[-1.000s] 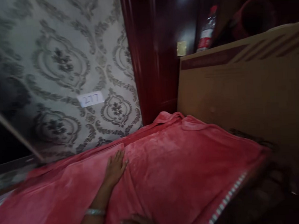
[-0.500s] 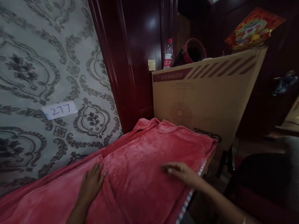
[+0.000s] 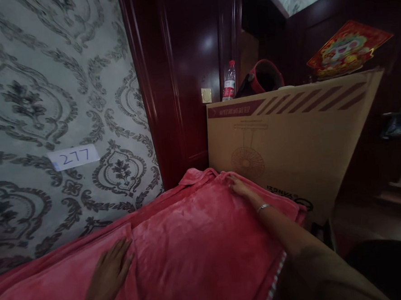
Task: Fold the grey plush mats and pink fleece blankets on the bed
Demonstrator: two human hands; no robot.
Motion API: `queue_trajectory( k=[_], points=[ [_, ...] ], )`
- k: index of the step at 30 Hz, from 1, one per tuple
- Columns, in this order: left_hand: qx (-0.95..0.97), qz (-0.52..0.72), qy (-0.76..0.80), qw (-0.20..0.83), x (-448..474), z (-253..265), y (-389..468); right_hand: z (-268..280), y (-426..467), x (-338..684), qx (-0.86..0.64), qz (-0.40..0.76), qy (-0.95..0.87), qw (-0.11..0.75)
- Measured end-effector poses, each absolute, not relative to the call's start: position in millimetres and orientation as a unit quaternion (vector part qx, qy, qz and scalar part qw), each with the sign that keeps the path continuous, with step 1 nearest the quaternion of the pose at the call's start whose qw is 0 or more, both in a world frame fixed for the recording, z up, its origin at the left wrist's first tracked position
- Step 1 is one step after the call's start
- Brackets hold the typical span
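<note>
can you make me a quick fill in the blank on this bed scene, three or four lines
1. The left hand lies flat on the ______ blanket.
2. The paper label on the wallpaper reads ______.
3. The right hand touches the blanket's far edge, just in front of the cardboard ______.
4. Above the box stands a plastic ______ with a red cap.

Missing words: red; 277; box; bottle
</note>
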State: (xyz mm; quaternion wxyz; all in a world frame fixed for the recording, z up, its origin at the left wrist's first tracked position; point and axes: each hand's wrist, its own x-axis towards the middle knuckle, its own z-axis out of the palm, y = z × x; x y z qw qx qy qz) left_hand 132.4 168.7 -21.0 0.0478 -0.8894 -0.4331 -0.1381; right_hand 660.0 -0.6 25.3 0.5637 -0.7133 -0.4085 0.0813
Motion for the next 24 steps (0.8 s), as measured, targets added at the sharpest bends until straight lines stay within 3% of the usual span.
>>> queue_trajectory(
  k=[5,10,16,20,24],
  points=[
    [-0.889,-0.143,-0.432,0.042,132,-25,173,14,-7,677,-0.719,0.008,-0.36,0.594],
    [-0.892,-0.123,-0.431,0.052,133,-22,172,-15,-92,674,-0.737,-0.069,-0.292,0.605],
    [-0.9,-0.118,-0.409,0.091,137,-22,174,-44,-188,665,-0.788,-0.242,-0.147,0.547],
    [-0.904,-0.128,-0.394,0.105,141,-15,173,-51,-197,666,-0.785,-0.132,-0.093,0.598],
    [-0.903,-0.137,-0.4,0.077,152,9,150,-48,-193,671,-0.798,-0.065,-0.079,0.593]
  ],
)
